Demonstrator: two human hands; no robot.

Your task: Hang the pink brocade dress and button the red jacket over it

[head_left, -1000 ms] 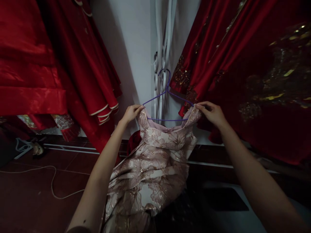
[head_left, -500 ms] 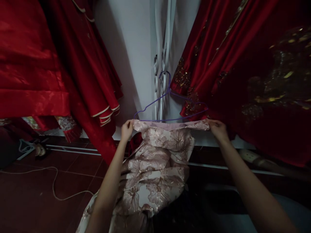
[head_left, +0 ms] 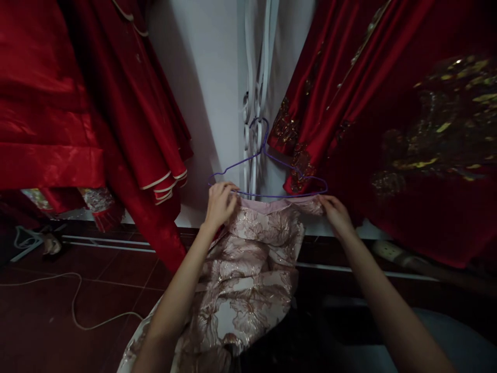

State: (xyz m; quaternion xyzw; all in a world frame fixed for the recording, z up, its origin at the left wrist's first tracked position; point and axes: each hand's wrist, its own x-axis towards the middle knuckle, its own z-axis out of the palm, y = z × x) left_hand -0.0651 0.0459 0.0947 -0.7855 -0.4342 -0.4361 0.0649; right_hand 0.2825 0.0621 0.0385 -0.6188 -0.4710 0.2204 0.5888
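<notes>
A pink floral brocade dress [head_left: 252, 259] hangs from my two hands in front of a white wall. My left hand [head_left: 219, 203] is closed on the dress's top left corner, right under the bottom bar of a purple wire hanger [head_left: 267, 166]. At the top right corner my right hand [head_left: 336, 215] pinches the dress, just below the hanger's right end. The hanger's hook sits on a white metal rack [head_left: 256, 103] fixed to the wall. The dress's upper edge lies against the hanger's lower wire.
Red satin garments [head_left: 97, 103] hang at the left. At the right hang red garments with gold embroidery [head_left: 407, 129]. A white cord [head_left: 77, 311] trails over the dark red tiled floor [head_left: 46, 331]. A white power strip [head_left: 392, 251] lies at the right by the wall.
The dress has come off the hanger's shoulders. My hands first spread wide holding its top edge, then drew closer together and rose to the hanger's lower wire.
</notes>
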